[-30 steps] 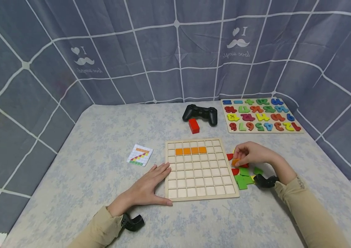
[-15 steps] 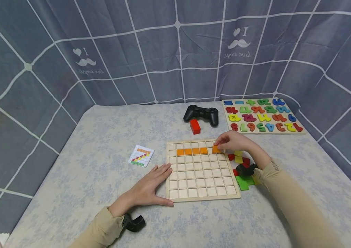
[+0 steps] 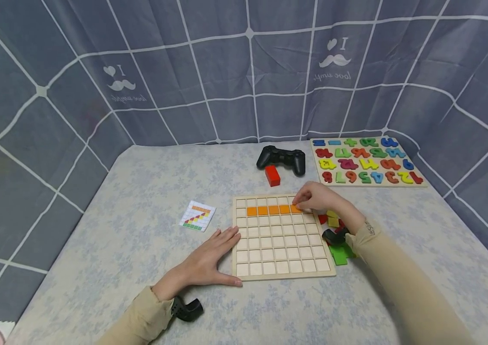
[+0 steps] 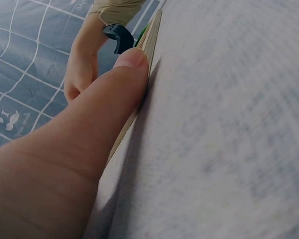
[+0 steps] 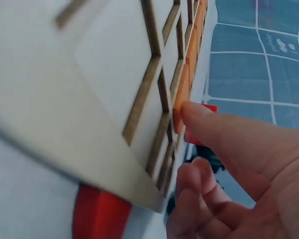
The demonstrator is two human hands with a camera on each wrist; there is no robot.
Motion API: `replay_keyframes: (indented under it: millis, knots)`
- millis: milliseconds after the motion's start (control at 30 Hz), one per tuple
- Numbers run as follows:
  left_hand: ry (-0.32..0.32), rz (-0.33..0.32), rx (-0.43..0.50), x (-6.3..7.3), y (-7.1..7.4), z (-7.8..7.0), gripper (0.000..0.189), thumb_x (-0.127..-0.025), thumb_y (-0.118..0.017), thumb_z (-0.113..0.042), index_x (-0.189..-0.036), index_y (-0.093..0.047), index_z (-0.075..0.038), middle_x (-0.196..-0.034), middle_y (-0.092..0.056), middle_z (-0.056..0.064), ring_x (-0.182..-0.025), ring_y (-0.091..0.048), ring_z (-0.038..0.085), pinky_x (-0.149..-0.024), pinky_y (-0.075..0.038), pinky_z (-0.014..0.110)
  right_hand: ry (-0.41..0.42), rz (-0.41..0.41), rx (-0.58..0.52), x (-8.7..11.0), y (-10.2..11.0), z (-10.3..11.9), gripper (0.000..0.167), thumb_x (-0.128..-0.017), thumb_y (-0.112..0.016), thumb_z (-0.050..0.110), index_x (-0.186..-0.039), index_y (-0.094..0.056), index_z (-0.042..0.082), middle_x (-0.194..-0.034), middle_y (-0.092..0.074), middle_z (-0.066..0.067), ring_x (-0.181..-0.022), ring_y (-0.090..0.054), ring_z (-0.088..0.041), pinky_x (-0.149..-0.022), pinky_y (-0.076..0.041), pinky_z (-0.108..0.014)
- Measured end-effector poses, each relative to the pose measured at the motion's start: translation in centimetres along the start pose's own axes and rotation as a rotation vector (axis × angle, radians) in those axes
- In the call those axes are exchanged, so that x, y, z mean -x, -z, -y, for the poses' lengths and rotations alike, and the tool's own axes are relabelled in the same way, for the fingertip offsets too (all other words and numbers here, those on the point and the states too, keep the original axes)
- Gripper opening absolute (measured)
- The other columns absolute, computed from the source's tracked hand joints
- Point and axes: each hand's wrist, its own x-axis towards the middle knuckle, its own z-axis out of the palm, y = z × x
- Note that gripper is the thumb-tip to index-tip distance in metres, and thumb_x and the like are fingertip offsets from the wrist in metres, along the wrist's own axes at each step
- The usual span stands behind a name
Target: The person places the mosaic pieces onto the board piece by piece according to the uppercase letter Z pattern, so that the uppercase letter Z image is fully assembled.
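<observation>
Right hand [image 3: 319,199] pinching small orange square tile [image 3: 296,209] into square wooden grid board [image 3: 284,266], second row. Left hand [image 3: 209,256] flat, fingers straight, braced against board's left edge. Lower rows unfilled.

– That grid board [image 3: 283,242]?
– Pale wood, with a row of orange tiles [image 3: 270,210] near its far edge.
– Beside the board?
– Red, yellow and green pieces [image 3: 336,239] right of it — a black gamepad [image 3: 282,158] and red block [image 3: 272,175] beyond it.

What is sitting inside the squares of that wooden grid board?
A row of orange square tiles fills the second row of the wooden grid board. The right hand covers the row's end tile. The other squares look bare.
</observation>
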Motion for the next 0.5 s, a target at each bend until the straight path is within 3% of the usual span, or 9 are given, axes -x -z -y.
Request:
replay_keyframes:
  millis: [233, 500]
  knots:
    - [0.012, 0.005, -0.007, 0.0, -0.1, 0.0, 0.108, -0.072, -0.065, -0.069, -0.147, -0.027, 0.0, -0.155, -0.018, 0.012, -0.142, -0.015, 0.024, -0.117, -0.009, 0.04, -0.035, 0.011, -0.066, 2.0, 0.7, -1.1, 0.025, -0.085, -0.07, 0.02, -0.106, -0.068, 0.005, -0.09, -0.061, -0.006, -0.078, -0.053, -0.021, -0.066, -0.047, -0.031]
    - [0.033, 0.018, -0.008, -0.1, 0.0, -0.1, 0.109, -0.071, -0.064, -0.07, -0.148, -0.026, -0.001, -0.155, -0.016, 0.01, -0.142, -0.012, 0.02, -0.117, -0.007, 0.036, -0.066, -0.019, -0.157, 4.1, 1.4, -3.2, 0.034, -0.087, -0.068, 0.028, -0.112, -0.066, 0.005, -0.099, -0.065, -0.006, -0.081, -0.055, -0.02, -0.072, -0.048, -0.031]
